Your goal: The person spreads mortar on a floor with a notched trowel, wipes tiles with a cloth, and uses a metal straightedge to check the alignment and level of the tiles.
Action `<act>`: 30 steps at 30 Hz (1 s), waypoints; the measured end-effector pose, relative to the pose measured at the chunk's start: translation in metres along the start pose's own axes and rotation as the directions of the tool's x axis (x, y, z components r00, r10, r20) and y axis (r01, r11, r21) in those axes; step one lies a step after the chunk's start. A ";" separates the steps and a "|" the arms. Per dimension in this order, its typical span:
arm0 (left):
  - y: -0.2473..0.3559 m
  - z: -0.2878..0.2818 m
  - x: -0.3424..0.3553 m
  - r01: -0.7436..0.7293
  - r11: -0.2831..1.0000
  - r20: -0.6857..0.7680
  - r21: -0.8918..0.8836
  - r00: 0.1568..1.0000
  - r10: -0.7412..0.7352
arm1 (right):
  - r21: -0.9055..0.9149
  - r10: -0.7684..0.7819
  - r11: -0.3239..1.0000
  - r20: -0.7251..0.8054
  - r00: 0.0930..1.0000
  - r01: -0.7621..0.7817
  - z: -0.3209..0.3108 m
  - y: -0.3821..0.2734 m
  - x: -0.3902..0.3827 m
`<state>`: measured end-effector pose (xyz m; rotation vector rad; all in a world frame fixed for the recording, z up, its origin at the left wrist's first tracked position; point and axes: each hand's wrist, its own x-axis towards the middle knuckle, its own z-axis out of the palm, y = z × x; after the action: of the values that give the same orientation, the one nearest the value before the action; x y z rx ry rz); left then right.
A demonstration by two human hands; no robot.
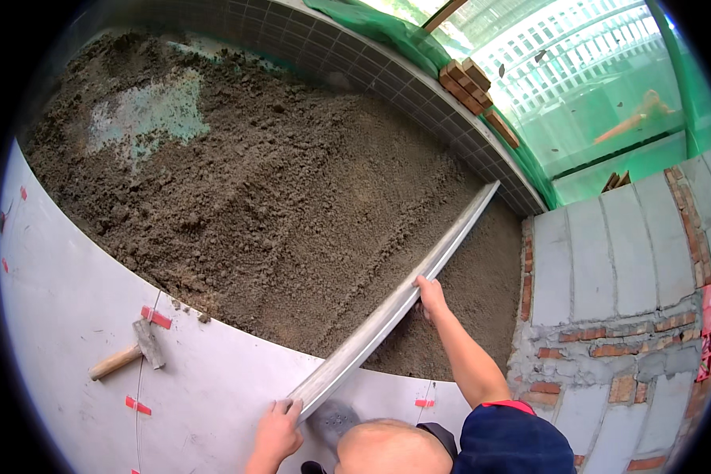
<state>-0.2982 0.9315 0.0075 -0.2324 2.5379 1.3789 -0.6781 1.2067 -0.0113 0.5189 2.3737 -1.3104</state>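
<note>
A long metal screed bar (395, 304) lies slantwise across the bed of damp grey-brown mortar (316, 205), its far end close to the tiled wall. My left hand (278, 433) grips the bar's near end, over the pale floor tiles. About midway along it, my right hand (430, 299) is closed round the bar's right edge, fingers partly hidden below. Right of the bar the mortar looks smooth; to the left it carries low ridges, and farther left it is loose and lumpy. A pale greenish patch (154, 114) shows through there.
On the large pale tiles (205, 395) lies a hammer (138, 347) with a wooden handle; red tabs (156, 317) sit along the joints. Low grey tiling (371, 59) borders the far side, with stacked bricks (466, 85) on its ledge. A block-and-brick wall (608, 268) rises at right.
</note>
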 end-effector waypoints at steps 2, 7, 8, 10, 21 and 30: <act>0.001 0.004 -0.002 -0.013 1.000 -0.020 -0.002 1.000 0.013 | -0.019 -0.005 1.000 0.052 0.999 0.006 0.008 -0.006 0.010; -0.014 0.005 -0.032 0.004 1.000 -0.157 -0.005 0.988 -0.005 | -0.032 -0.101 0.994 0.176 0.979 0.109 0.056 -0.041 -0.012; -0.014 0.004 -0.037 0.040 0.998 -0.140 -0.056 0.989 -0.047 | -0.032 -0.101 0.994 0.191 0.976 0.109 0.061 -0.045 -0.019; -0.016 0.003 -0.048 0.113 0.981 -0.100 -0.156 0.987 -0.130 | -0.009 -0.100 0.994 0.244 0.965 0.105 0.074 -0.042 -0.019; -0.032 -0.006 -0.103 0.313 0.941 -0.215 -0.125 0.918 -0.334 | -0.036 -0.284 0.944 0.411 0.866 0.327 0.197 -0.091 -0.053; -0.036 -0.006 -0.130 0.326 0.941 -0.302 -0.092 0.891 -0.338 | -0.130 -0.282 0.913 0.480 0.830 0.386 0.237 -0.099 -0.074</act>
<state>-0.1651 0.9098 0.0190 -0.9176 2.5486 1.3413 -0.6282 0.9440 -0.0212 -0.2699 2.2207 -1.1195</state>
